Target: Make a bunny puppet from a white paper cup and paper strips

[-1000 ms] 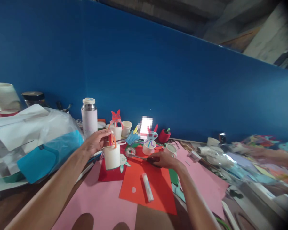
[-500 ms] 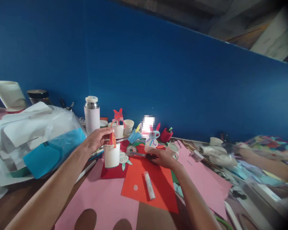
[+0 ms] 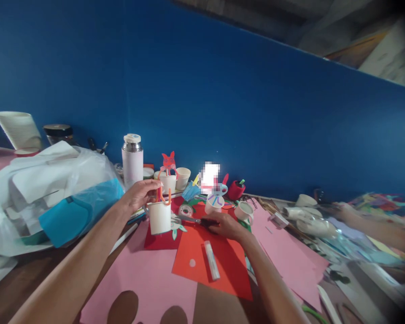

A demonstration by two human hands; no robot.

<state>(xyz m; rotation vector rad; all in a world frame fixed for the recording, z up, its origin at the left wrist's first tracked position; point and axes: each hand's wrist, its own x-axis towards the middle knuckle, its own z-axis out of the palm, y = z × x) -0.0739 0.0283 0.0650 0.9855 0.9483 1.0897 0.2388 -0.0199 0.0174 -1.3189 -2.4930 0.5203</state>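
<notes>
My left hand (image 3: 144, 194) pinches the orange strips (image 3: 160, 194) that rise from a white paper cup (image 3: 160, 218), at the left of the middle. One strip curls over the cup's right rim. Dark-handled scissors (image 3: 192, 220) are gripped in my right hand (image 3: 225, 224), their blades pointing left toward the cup. A glue stick (image 3: 212, 260) lies on the orange-red paper (image 3: 185, 256) below my right hand. Behind the blades sits a roll of tape (image 3: 185, 210), and a white paper flower shape (image 3: 176, 227) with green tips is right of the cup.
A thermos (image 3: 132, 162), a cup with a red paper figure (image 3: 168, 160) and a mug (image 3: 243, 210) stand behind. A plastic bag of paper (image 3: 70, 180) fills the left. Pink paper (image 3: 141, 279) lies in front. Another person's arm (image 3: 374, 227) reaches in at the right.
The view has shifted slightly. The scissors have swung clear of the table items and show more of their blades and handles. One orange strip now stands apart from the others at the cup's right rim.
</notes>
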